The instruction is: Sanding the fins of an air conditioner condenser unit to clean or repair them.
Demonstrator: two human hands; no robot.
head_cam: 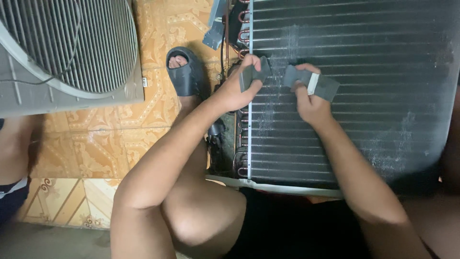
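A dark finned condenser coil (364,72) with thin horizontal tubes lies flat in front of me, dusty in patches. My left hand (237,86) grips a grey folded strip (253,74) at the coil's left edge, by the copper tube bends (243,33). My right hand (309,103) pinches another grey piece (318,82) with a white band, resting on the fins. The two grey pieces lie close together, a small gap between them.
A grey fan grille panel (72,52) lies on the patterned orange tile floor (100,139) at the upper left. My foot in a dark slipper (184,72) sits left of the coil. Another person's leg (14,153) shows at the left edge.
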